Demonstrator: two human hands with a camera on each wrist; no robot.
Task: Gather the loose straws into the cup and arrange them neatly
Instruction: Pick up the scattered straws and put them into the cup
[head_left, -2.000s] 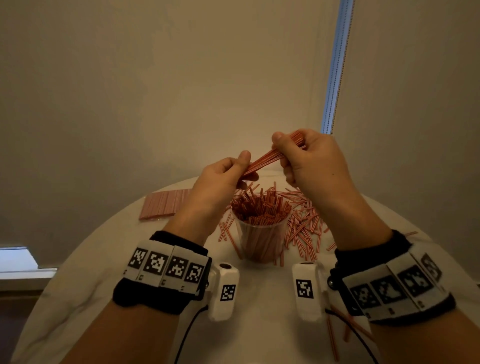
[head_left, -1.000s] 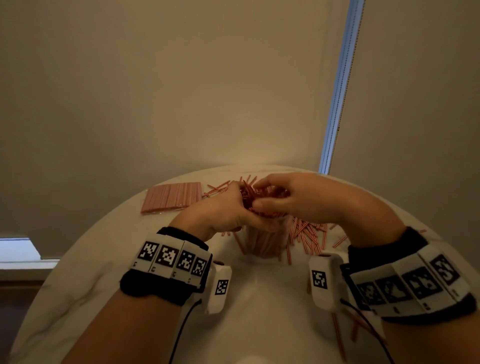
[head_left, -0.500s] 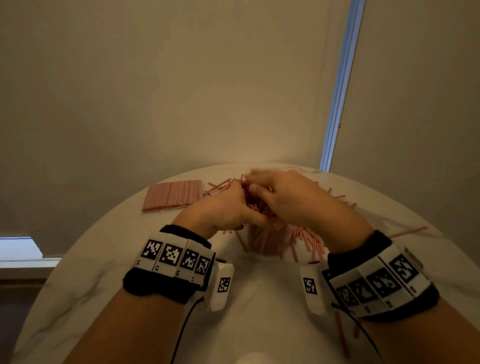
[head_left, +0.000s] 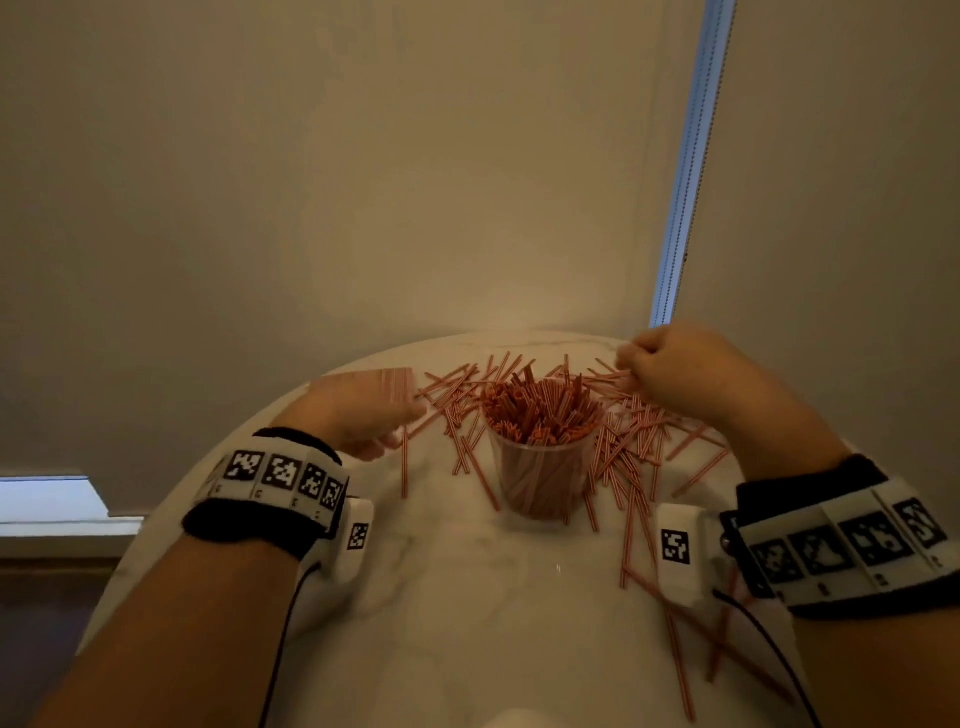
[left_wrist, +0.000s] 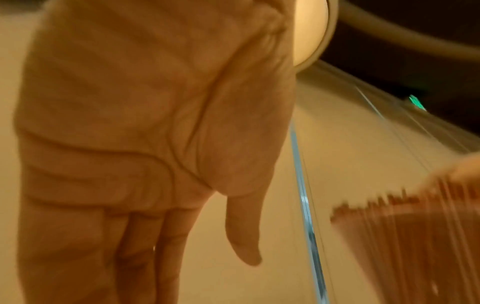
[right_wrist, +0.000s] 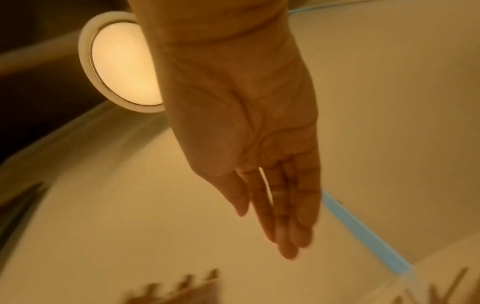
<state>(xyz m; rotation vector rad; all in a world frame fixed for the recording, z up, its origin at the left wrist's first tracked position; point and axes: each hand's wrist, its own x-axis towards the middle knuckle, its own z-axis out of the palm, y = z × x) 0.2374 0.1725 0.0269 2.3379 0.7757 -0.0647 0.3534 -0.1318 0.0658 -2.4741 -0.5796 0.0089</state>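
Observation:
A clear plastic cup (head_left: 540, 473) packed with red-striped straws stands mid-table, also seen blurred in the left wrist view (left_wrist: 415, 242). Loose straws (head_left: 628, 447) lie scattered around it, thickest on its right, with more on its left (head_left: 457, 410). My left hand (head_left: 384, 421) hovers left of the cup, fingers straight and empty (left_wrist: 145, 205). My right hand (head_left: 639, 369) is over the loose straws behind and right of the cup. Its fingers are straight and hold nothing in the right wrist view (right_wrist: 280, 205).
The round white marble table (head_left: 467, 597) ends at a wall close behind. A flat pack of straws (head_left: 395, 382) lies at the back left, partly hidden by my left hand. A few straws (head_left: 680, 660) lie near the front right edge.
Both hands held a bundle of straws above the cup, then lowered it into the cup. Now the hands have parted: left to the left, right out over the loose straws.

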